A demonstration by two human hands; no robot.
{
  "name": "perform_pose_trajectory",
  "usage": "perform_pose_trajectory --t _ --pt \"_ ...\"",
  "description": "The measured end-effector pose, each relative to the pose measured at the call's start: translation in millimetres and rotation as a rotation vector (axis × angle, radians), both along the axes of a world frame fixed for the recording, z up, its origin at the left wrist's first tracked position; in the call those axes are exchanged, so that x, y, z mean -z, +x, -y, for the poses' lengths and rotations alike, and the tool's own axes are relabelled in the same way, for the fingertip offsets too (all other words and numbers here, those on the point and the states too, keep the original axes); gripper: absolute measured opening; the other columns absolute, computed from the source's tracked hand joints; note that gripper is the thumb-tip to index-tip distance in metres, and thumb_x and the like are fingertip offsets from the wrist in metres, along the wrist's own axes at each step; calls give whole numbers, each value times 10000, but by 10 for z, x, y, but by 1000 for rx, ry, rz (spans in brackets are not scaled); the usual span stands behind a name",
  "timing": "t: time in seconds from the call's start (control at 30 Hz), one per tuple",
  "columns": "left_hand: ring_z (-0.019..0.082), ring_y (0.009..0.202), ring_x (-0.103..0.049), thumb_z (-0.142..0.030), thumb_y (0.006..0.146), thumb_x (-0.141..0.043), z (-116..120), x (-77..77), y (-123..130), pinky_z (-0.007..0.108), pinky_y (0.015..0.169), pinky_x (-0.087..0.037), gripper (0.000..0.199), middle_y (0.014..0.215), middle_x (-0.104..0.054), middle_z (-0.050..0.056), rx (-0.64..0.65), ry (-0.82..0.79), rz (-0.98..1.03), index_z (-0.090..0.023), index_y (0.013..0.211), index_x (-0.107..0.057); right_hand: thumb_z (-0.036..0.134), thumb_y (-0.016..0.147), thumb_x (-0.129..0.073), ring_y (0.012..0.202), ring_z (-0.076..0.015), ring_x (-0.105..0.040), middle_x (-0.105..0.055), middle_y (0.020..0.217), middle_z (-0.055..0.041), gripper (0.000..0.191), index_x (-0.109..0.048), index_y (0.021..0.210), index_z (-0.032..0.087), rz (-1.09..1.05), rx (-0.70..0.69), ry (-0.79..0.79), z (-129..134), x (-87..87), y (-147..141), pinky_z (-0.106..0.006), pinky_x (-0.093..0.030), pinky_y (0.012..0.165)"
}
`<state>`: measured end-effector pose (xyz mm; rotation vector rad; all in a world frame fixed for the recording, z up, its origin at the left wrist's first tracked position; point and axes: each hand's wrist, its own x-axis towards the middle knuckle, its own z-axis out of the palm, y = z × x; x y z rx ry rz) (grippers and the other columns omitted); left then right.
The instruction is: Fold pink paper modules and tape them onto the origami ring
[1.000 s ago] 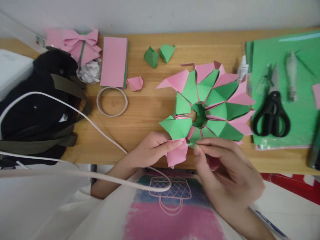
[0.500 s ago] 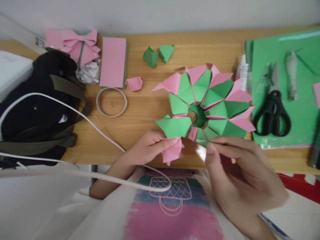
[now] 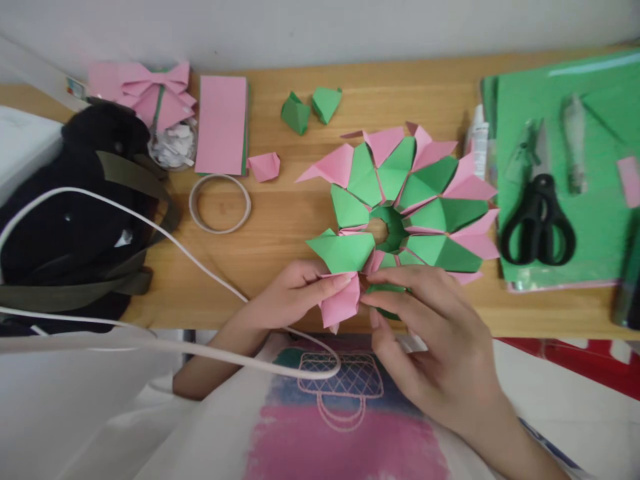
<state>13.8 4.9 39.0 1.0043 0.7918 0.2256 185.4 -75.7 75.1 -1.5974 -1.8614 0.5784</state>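
Observation:
A ring of folded paper units, green inside with pink pointed tips, rests over the table with a round hole in its middle. My left hand pinches a pink unit at its near left edge, thumb on top. Just right of that, my right hand is at the ring's near edge, fingers bent onto the paper. A green fold shows beneath these fingers; their exact contact with it is partly hidden.
Loose green units and a pink one lie behind. Leftward are a tape roll, pink paper stack, black bag and white cable. Black-handled scissors and a glue tube are right, by green sheets.
My right hand has moved left along the ring's near edge, up beside the pink unit. Its thumb and fingertips have spread from a tight pinch. My left hand keeps its hold.

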Motion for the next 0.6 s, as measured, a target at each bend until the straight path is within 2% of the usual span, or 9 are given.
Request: perform_pose_trajectory --t 0.13,0.2,0.33,0.47,0.6 --pt "101 506 -595 -468 902 -519 19 17 -11 194 536 -453 470 537 -649 21 33 22 -30 -123 603 -633 116 761 -555 953 -237 -593 -659 1050 -67 217 -638 944 198 14 -76 -54 -15 -36 48 -437 -466 802" --pt "97 529 -610 -435 921 -499 21 14 -20 187 560 -464 472 557 -666 24 55 67 -38 -125 595 -638 128 771 -549 958 -226 -591 -656 1049 -65 230 -642 969 200 -23 -107 -99 -43 -63 73 -421 -481 811" --pt "96 547 -610 -403 916 -513 17 -20 -33 180 545 -457 422 570 -669 11 61 149 -89 -129 620 -640 167 834 -554 896 -181 -596 -655 942 -41 138 -679 841 224 -69 -68 -197 -157 -103 98 -342 -503 761" --pt "90 546 -608 -351 927 -500 7 -62 -37 170 526 -438 387 577 -674 6 69 173 -97 -127 655 -659 160 825 -584 799 -160 -588 -642 794 -14 163 -685 715 226 -10 -85 -323 -284 -134 82 -307 -487 713" --pt "88 550 -603 -348 939 -475 9 -92 -42 173 548 -438 451 558 -662 9 64 216 -103 -129 573 -622 93 779 -596 673 -114 -573 -637 704 18 178 -694 705 220 -6 -56 -385 -326 -178 47 -225 -434 557"
